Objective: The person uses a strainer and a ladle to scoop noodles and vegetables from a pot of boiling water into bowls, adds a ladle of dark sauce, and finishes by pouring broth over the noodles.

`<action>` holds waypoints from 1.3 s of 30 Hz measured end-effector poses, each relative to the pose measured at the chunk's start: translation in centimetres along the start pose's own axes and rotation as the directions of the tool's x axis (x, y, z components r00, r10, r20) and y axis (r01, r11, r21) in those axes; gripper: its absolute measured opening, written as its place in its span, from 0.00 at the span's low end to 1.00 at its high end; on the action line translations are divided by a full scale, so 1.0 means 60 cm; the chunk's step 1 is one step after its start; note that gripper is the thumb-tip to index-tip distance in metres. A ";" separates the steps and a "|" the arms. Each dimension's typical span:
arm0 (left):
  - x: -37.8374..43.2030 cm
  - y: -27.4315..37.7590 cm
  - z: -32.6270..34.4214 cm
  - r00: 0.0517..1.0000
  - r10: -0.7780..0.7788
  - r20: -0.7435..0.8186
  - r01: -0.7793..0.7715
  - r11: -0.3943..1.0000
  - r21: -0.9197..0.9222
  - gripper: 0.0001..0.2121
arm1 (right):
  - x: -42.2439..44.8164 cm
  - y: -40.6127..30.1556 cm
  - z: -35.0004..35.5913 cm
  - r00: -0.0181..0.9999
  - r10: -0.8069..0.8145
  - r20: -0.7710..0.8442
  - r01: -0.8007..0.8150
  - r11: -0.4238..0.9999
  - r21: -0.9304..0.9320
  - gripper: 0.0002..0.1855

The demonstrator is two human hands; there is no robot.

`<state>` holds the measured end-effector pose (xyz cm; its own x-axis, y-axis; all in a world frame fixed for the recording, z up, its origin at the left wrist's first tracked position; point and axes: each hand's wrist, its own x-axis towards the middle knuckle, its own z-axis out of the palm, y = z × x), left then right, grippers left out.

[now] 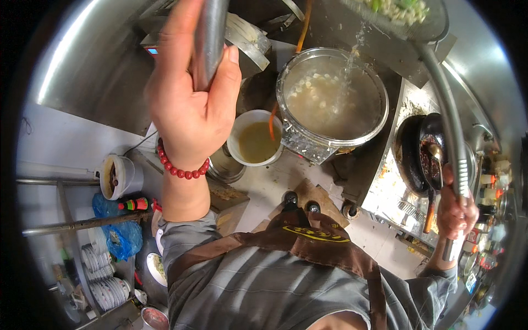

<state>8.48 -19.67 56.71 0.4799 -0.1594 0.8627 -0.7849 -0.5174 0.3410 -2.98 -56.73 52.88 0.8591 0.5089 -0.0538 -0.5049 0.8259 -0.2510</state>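
My left hand (185, 99), with a red bead bracelet at its wrist, is raised at the upper left and closed around a thick metal handle (209, 41). That handle's far end passes out of the top of view. At the right, my right hand (457, 214) grips the long metal handle (447, 111) of a mesh strainer (437, 27). Pale food pieces (400, 12) with bits of green lie in the strainer, partly cut off by the frame. Liquid streams from it into a large round metal pot (330, 142), where whitish pieces float in cloudy liquid.
A white bucket (236, 150) of yellowish liquid stands left of the pot. The stove at right holds a black wok (406, 165) and a metal ladle (434, 152). Condiment bottles (491, 192) line the right edge. Stacked bowls (108, 293) and a blue plastic bag (123, 241) sit left.
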 end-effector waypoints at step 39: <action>-0.383 -0.107 0.182 0.652 -0.596 0.469 0.571 0.792 0.214 0.35 | 0.000 0.114 -0.355 0.879 0.289 -0.379 -0.219 0.951 0.217 0.10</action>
<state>6.80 -21.87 30.60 0.9645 -0.1898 0.1838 -0.2642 -0.6807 0.6833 -4.67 -56.28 30.60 0.6407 0.5940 -0.4865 -0.6869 0.7266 -0.0175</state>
